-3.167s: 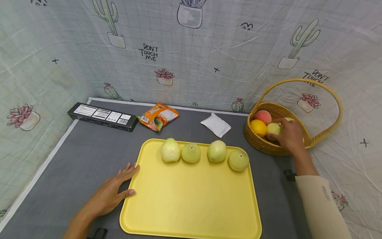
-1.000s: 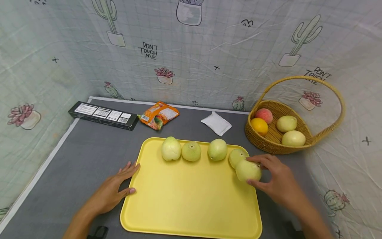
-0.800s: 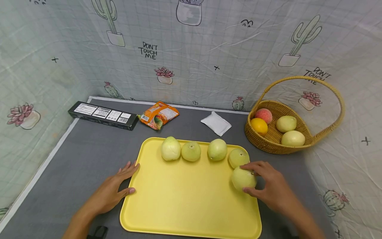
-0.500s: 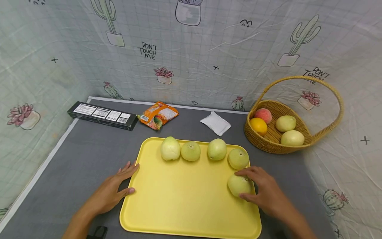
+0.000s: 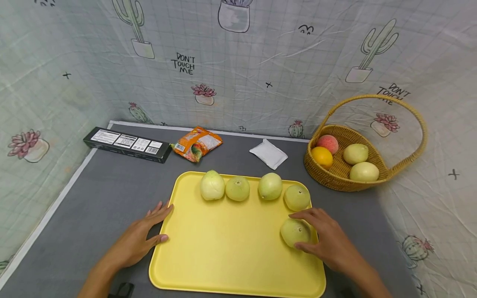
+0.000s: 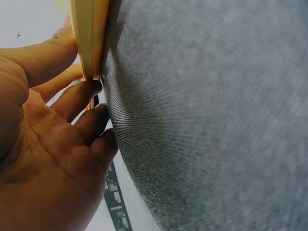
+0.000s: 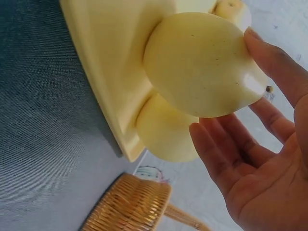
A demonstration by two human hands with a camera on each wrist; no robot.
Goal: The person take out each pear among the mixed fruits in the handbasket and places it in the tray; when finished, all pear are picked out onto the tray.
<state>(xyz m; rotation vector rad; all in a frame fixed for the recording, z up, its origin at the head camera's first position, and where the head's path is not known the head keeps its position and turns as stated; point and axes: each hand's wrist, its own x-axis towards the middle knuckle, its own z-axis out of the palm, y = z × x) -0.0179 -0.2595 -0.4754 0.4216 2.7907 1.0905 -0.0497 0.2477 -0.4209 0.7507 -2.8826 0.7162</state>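
Observation:
On the right side of the yellow tray (image 5: pixel 231 248) sits a smooth, round, pale yellow-green fruit (image 5: pixel 292 232). My right hand (image 5: pixel 328 238) holds it from the right, index finger at its far side and thumb at its near side. In the right wrist view the thumb (image 7: pixel 274 57) lies against the fruit's skin and the other fingers reach round behind. Several similar fruits (image 5: pixel 270 186) line the tray's back edge, one of them (image 5: pixel 297 198) just behind the held one. My left hand (image 5: pixel 138 238) rests at the tray's left rim with its fingers spread and fairly straight.
A wicker basket (image 5: pixel 331 182) with a tall handle stands at the back right, holding a peach (image 5: pixel 328 144), an orange (image 5: pixel 322 157) and two pale fruits (image 5: pixel 364 171). Along the back lie a black box (image 5: pixel 126 145), an orange snack bag (image 5: pixel 196 144) and a white packet (image 5: pixel 269 154).
My right hand has carried the pale fruit from the basket to the tray, then moved it left and nearer, in front of the back-right fruit. The left hand has stayed at the rim.

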